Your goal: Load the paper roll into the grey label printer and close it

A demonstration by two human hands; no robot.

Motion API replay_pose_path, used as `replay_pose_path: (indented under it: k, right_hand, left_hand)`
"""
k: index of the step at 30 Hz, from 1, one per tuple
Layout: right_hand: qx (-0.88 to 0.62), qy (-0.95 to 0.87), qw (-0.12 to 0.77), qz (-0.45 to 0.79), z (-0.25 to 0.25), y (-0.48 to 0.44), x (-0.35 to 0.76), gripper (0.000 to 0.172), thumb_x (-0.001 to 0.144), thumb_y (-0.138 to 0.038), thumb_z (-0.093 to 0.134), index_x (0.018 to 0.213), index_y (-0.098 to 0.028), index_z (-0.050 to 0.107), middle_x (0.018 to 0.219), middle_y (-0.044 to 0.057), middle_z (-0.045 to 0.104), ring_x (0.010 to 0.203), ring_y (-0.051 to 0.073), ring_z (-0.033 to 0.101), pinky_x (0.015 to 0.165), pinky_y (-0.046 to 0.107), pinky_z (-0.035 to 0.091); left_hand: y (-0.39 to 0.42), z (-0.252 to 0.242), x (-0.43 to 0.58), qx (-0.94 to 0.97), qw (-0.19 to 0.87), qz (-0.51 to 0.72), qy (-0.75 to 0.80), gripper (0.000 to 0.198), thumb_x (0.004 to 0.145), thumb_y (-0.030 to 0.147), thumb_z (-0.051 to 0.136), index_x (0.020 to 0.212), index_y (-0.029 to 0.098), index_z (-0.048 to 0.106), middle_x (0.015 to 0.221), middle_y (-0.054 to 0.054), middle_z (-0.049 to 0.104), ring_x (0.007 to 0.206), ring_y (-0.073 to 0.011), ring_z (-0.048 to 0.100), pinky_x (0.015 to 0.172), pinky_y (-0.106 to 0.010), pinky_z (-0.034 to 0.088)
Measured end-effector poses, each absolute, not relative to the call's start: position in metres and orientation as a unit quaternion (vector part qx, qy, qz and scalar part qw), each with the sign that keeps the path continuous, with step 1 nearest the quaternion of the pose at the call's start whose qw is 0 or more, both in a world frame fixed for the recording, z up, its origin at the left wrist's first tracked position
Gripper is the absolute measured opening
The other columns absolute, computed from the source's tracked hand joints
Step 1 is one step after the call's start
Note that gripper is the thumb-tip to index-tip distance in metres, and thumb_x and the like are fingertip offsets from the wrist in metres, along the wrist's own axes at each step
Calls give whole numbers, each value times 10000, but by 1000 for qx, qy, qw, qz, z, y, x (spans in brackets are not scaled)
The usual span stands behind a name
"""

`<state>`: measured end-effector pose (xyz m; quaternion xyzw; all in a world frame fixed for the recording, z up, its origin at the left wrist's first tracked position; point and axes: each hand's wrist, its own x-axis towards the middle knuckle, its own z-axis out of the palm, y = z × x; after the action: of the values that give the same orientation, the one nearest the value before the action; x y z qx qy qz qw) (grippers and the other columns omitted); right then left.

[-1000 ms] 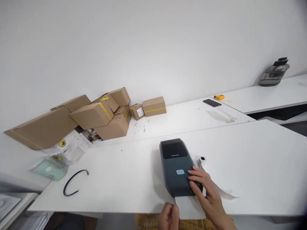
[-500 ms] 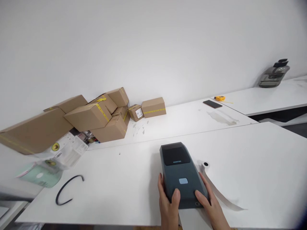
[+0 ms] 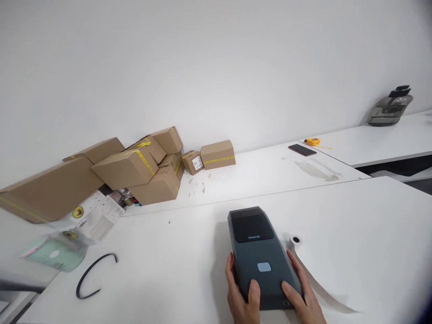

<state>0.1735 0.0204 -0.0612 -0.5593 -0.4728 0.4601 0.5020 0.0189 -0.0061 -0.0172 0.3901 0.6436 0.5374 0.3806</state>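
A dark blue-grey box-shaped device [image 3: 261, 252] has a glossy black panel at its far end and a light blue button below it. My left hand [image 3: 241, 292] grips its left side, thumb on top. On the right side my right hand [image 3: 302, 292] holds it the same way, the thumb near the lower right corner. The undersides of both hands' grip are hidden. Just right of the device stands a small roll of white paper [image 3: 295, 242], its loose strip [image 3: 326, 292] curling toward the front right.
Cardboard boxes [image 3: 121, 168] are stacked at the back left beside plastic packets [image 3: 101, 216] and a mint-green pouch [image 3: 56, 252]. A black curved strip [image 3: 83, 276] lies at front left. Farther right are a phone [image 3: 302, 150], a yellow tape measure [image 3: 312, 141] and a bottle [image 3: 389, 108].
The view has tilted up slightly, so the scene sits a little lower. Both hands keep hold of the device, which appears slightly lower and farther right in view.
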Motion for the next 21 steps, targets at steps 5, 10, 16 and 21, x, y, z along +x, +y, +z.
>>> replay_pose_path:
  k: [5, 10, 16, 21]
  right_hand:
    - [-541, -460, 515, 479, -39, 19, 170, 872, 820, -681, 566, 1527, -230, 327, 1600, 146, 362, 1456, 392, 347, 1132, 563, 373]
    - [-504, -481, 520, 494, -37, 12, 171, 916, 818, -724, 539, 1528, -191, 318, 1600, 172, 356, 1470, 366, 330, 1174, 553, 318]
    - [-507, -542, 529, 412, -37, -10, 182, 714, 926, -593, 509, 1532, -276, 302, 1588, 131, 382, 1414, 331, 431, 1098, 539, 433]
    - [-423, -730, 519, 139, -3, -2, 182, 484, 918, -431, 610, 1369, -290, 506, 1522, 108, 460, 1414, 353, 406, 1102, 585, 394]
  left_hand:
    - [-10, -1, 20, 409, 372, 550, 626, 760, 872, 534, 566, 1503, 183, 330, 1516, -164, 484, 1350, -322, 505, 1061, -383, 464]
    - [-29, -12, 11, 445, 411, 552, 574, 800, 892, 579, 559, 1532, 171, 308, 1543, -176, 452, 1396, -304, 463, 1097, -377, 433]
    - [-56, -30, 2, 471, 466, 520, 539, 838, 872, 490, 659, 1556, 195, 275, 1594, -143, 387, 1462, -301, 366, 1185, -396, 318]
    - [-55, -30, 4, 498, 465, 527, 508, 879, 856, 427, 688, 1561, 170, 230, 1575, -173, 401, 1442, -295, 398, 1192, -403, 314]
